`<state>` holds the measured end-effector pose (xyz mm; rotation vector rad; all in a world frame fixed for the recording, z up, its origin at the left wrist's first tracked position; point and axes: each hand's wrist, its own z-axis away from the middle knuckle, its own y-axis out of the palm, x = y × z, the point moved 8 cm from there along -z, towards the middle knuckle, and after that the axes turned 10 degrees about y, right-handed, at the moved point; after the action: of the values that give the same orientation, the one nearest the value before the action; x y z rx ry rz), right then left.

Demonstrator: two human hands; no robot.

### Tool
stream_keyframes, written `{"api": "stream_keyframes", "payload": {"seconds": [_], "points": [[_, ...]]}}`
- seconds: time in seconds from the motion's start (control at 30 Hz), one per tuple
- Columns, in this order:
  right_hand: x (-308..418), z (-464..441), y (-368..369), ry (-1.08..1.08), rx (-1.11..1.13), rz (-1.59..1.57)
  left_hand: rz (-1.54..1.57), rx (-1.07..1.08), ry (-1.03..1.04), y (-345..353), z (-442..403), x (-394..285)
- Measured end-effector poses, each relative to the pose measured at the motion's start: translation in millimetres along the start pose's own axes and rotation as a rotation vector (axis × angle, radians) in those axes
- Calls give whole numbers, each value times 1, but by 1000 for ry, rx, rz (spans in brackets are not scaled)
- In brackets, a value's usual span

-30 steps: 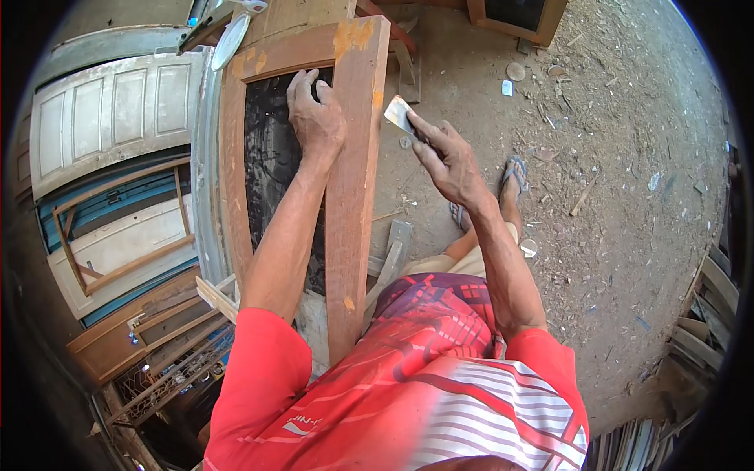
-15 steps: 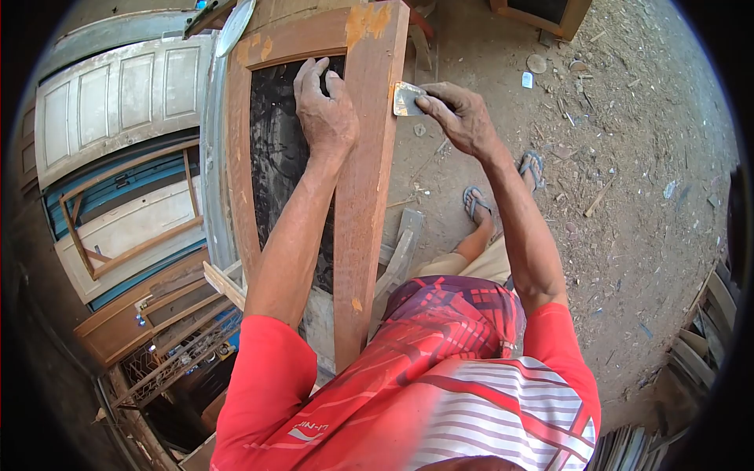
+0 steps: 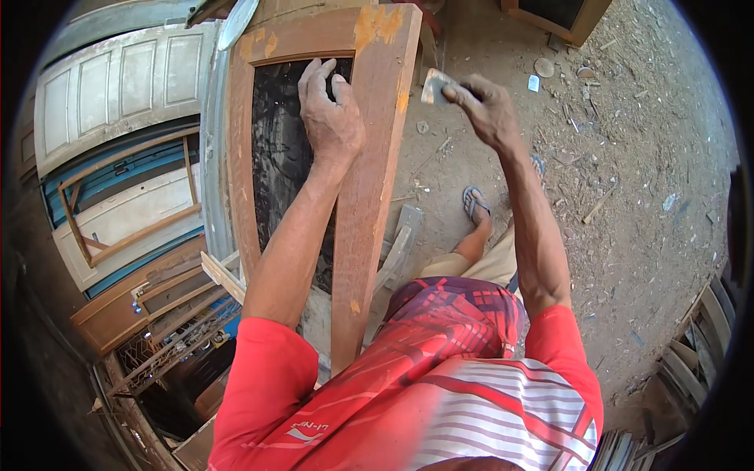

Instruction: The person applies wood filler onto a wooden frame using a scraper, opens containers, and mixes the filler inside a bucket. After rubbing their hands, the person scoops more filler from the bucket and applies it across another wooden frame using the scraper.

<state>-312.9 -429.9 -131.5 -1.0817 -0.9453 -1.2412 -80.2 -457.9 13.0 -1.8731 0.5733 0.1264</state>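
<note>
A reddish-brown wooden frame (image 3: 369,180) with a dark, dusty panel (image 3: 275,133) lies in front of me, with orange filler patches (image 3: 378,25) at its top corner and along its right edge. My left hand (image 3: 331,114) is over the panel's upper right, fingers bent and apart, nothing visible in it. My right hand (image 3: 485,110) pinches a small flat scraper (image 3: 437,86) with a pale, stained blade. The scraper is held just right of the frame's edge, apart from it.
White panelled doors (image 3: 122,90) and a thin wooden frame (image 3: 133,247) stand at the left. An oval plate-like piece (image 3: 237,23) is by the frame's top left. A dark-panelled frame (image 3: 558,20) stands at the top right; wood strips (image 3: 691,353) lie at the lower right.
The scraper moved to the frame's right edge, then came away to the right with my right hand. My left hand has shifted slightly, staying over the panel.
</note>
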Motion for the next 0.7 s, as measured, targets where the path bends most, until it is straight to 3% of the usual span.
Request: {"api": "stream_keyframes", "payload": {"seconds": [0.07,0.33,0.43,0.7], "points": [[2,17,12,-9,66,-115,-2,20,-6,1,6,0],[20,-8,32,-226,150,-99,-1,11,-14,2,4,3],[11,-19,40,-150,181,-145,-5,18,-5,2,3,1],[-29,-17,8,113,-77,-125,37,-10,-13,0,2,2]]}}
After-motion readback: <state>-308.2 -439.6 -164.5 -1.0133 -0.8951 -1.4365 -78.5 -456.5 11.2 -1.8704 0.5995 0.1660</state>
